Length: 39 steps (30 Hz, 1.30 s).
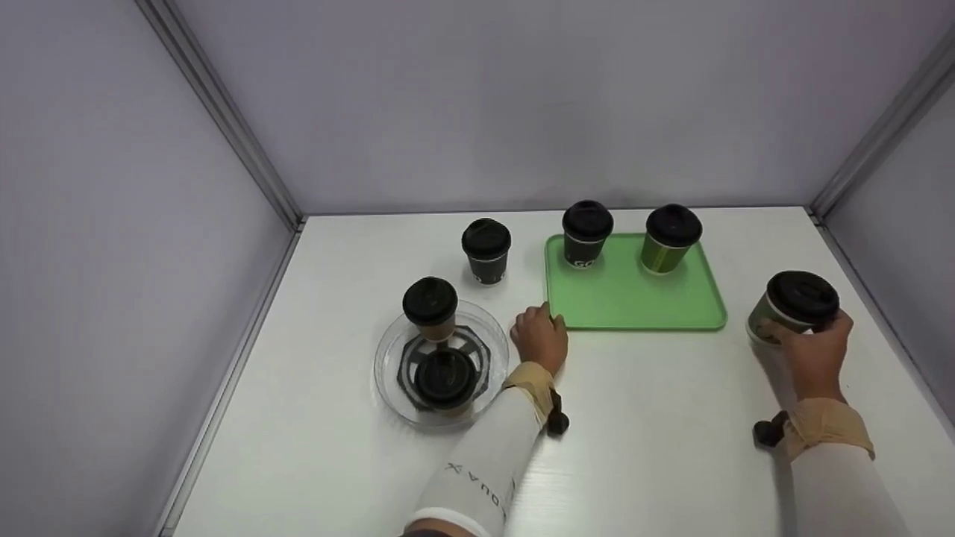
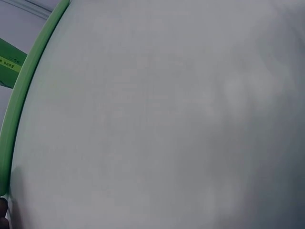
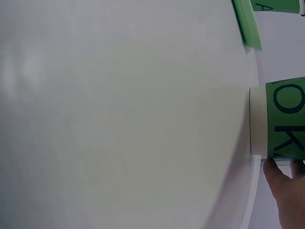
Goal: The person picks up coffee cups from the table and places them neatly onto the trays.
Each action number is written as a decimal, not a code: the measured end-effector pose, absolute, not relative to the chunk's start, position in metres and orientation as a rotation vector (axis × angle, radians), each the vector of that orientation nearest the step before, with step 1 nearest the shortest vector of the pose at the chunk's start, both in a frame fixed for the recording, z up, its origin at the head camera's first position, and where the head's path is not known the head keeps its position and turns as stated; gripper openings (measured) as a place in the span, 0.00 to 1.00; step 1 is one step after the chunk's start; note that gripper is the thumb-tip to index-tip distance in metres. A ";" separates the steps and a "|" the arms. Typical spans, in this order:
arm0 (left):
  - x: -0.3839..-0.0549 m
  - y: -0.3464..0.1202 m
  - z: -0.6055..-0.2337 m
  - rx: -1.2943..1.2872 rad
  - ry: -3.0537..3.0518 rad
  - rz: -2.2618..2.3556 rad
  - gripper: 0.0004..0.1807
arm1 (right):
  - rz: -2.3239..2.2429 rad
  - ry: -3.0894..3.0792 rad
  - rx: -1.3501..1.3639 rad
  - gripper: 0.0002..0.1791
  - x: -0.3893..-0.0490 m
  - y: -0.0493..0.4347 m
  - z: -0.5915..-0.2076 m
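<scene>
We read "OK" on the green cup (image 3: 288,119) at the right edge of the right wrist frame; the right hand (image 1: 817,354) had its thumb and fingers curled round it, partly covering it at the head frame's right. "GO" marked the dark cup (image 1: 586,237), upper right of centre, standing with a second green cup (image 1: 668,240) on the green tray (image 1: 630,306). Letters ran along the left sleeve (image 1: 477,459). The left hand (image 1: 541,339) touched the tray's lower-left corner; we could not tell whether it gripped. Two lidded cups stood on the clear plate (image 1: 386,377), left of centre.
</scene>
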<state>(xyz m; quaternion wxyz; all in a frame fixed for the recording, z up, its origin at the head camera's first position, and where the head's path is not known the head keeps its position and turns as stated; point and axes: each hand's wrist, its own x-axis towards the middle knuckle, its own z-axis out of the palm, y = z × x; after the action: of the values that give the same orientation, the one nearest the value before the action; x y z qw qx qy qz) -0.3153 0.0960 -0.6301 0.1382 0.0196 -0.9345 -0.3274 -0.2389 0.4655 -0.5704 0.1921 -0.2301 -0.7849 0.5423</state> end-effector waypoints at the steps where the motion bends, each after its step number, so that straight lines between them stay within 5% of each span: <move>1: -0.315 0.096 -0.631 0.057 -2.705 -0.947 0.17 | 1.519 -2.207 -0.634 0.50 -0.238 0.467 -0.570; 7: -0.316 0.097 -0.633 0.059 -2.696 -0.969 0.18 | 1.569 -2.196 -0.524 0.47 -0.235 0.472 -0.571; 17: -0.315 0.096 -0.633 0.061 -2.685 -0.990 0.17 | 1.560 -2.323 -0.697 0.66 -0.246 0.458 -0.573; 25: -0.316 0.097 -0.631 0.063 -2.682 -0.977 0.16 | 1.446 -2.251 -0.808 0.62 -0.252 0.457 -0.576; 34: -0.316 0.097 -0.630 0.062 -2.684 -0.961 0.17 | 1.471 -2.305 -0.584 0.48 -0.246 0.464 -0.574; 39: -0.315 0.097 -0.631 0.055 -2.703 -0.961 0.17 | 1.573 -2.184 -0.590 0.58 -0.246 0.459 -0.572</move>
<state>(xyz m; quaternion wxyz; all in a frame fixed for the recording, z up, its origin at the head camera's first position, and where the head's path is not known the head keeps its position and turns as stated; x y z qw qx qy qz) -0.3148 0.0967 -0.6312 0.1358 0.0189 -0.9334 -0.3317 -0.2464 0.4591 -0.5716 0.1921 -0.2102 -0.7779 0.5601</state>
